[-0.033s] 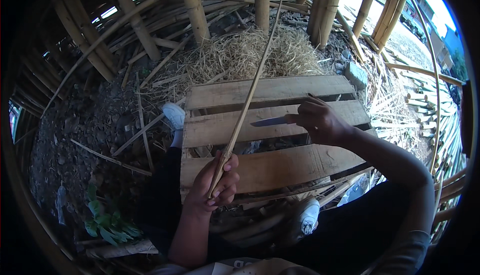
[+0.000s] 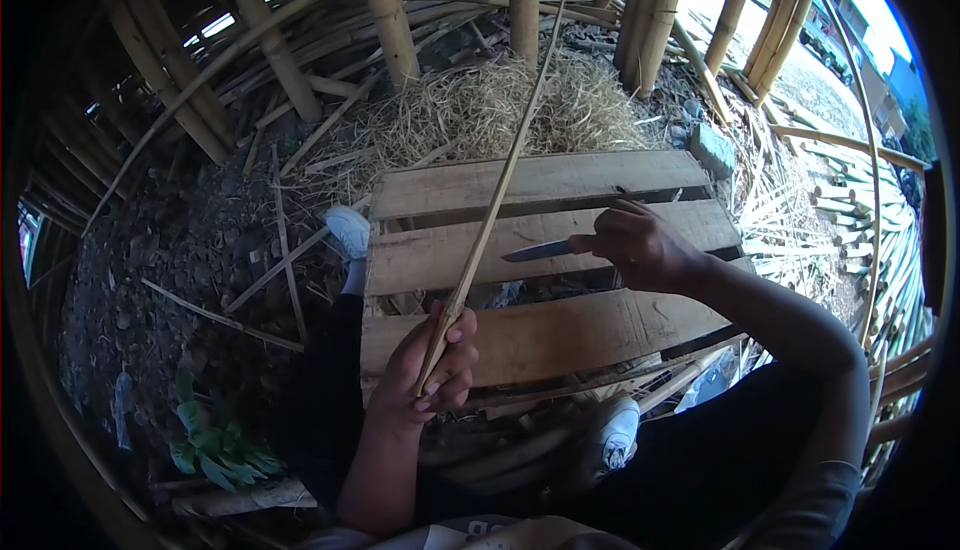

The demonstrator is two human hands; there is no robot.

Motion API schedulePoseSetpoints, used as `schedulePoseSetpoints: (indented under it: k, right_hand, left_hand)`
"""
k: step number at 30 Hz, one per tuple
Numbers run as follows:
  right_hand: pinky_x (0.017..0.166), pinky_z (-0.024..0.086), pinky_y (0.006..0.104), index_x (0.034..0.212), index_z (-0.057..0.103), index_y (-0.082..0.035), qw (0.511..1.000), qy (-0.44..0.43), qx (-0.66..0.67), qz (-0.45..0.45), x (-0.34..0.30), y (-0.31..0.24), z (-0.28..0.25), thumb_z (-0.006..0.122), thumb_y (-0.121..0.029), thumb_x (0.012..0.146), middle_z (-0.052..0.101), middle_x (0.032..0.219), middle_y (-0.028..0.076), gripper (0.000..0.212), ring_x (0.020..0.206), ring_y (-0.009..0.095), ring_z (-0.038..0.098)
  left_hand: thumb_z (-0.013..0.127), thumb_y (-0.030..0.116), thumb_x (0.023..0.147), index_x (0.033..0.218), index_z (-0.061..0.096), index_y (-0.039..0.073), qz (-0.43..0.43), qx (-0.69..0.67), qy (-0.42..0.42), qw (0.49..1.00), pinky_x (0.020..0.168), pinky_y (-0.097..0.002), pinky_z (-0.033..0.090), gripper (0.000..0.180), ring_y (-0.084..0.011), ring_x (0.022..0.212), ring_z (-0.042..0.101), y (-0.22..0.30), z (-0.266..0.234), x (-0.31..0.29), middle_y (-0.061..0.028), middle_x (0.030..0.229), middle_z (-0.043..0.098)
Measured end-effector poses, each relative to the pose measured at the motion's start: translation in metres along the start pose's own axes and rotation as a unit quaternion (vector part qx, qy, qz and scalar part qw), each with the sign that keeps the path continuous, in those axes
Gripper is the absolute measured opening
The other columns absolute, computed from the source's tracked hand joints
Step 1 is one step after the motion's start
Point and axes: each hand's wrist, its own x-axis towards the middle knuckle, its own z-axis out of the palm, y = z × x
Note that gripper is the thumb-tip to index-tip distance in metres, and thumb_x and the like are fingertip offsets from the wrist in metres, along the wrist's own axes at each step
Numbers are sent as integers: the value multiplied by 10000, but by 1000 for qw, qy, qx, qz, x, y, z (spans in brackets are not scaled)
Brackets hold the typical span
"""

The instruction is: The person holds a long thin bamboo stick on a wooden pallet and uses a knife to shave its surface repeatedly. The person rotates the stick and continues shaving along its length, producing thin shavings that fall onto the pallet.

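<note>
A long, thin bamboo strip (image 2: pixel 497 196) slants up and away across the view, its near end in my left hand (image 2: pixel 440 362). The fingers of that hand are wrapped round it, near the front left corner of a slatted wooden table (image 2: pixel 530 335). Over the table's right half, my right hand (image 2: pixel 645 245) is closed on a knife (image 2: pixel 538 251). Its blade points left toward the strip, with a gap between them. The knife's handle is hidden inside my fingers.
Pale shavings (image 2: pixel 500 115) are heaped behind the table, before upright bamboo posts (image 2: pixel 390 30). A concrete block (image 2: pixel 712 152) stands at its far right corner. Cut bamboo poles (image 2: pixel 870 240) are piled at the right. A leafy plant (image 2: pixel 215 440) grows at the lower left.
My right hand has shifted very slightly, and its fingers are a little more curled round the knife. The left hand and the bamboo strip stay where they were.
</note>
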Motion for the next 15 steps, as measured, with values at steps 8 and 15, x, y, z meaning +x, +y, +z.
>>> schedulePoseSetpoints:
  k: [8,15]
  right_hand:
    - [770,511,402,1184,680,-16,989,-5,-95,109,-5,7,0,647,45,703,533,862,85,486,871,266,564]
    - [802,527,409,1233,651,-16,989,-17,-104,108,-26,27,5,641,79,611,585,931,102,629,911,303,577]
  left_hand:
    - [230,393,1106,958,408,78,-16,-44,-17,999,250,-200,210,391,-109,276,339,-1,-3,-2,-67,502,442]
    - [271,445,1093,972,457,113,-31,29,0,999,267,-208,203,399,-86,273,331,1,-2,2,-13,479,426]
